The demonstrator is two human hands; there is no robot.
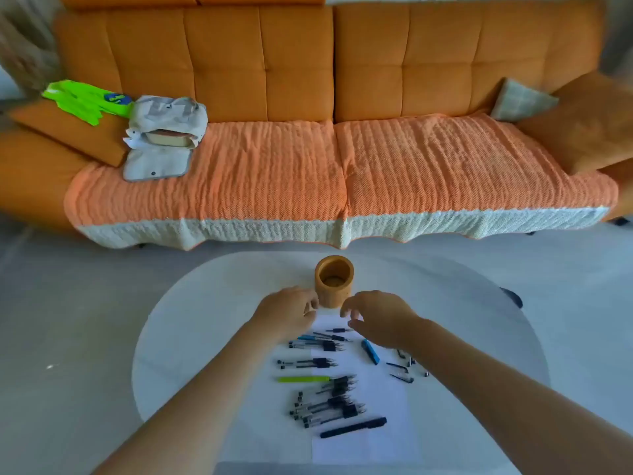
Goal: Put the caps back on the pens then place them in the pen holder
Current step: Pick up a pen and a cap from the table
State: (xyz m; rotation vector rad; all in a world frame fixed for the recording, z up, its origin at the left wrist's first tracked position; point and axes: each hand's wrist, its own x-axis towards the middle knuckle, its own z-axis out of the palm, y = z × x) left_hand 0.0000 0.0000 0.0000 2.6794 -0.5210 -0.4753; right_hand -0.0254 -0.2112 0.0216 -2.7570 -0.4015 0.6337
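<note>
At 6 o'clock from both hands, the pens [310, 363] are laid along 9-to-3, nearer the loosely curled, empty right hand [378, 318]; whether the left hand [289, 311] grips anything cannot be determined; the pen holder [334, 282] is stood at 12.

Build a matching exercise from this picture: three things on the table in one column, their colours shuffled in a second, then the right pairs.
Things:
1. holder
2. marker
3. paper

Colours:
a. white
b. tan
c. black

Pairs: 1-b, 2-c, 3-a
</note>
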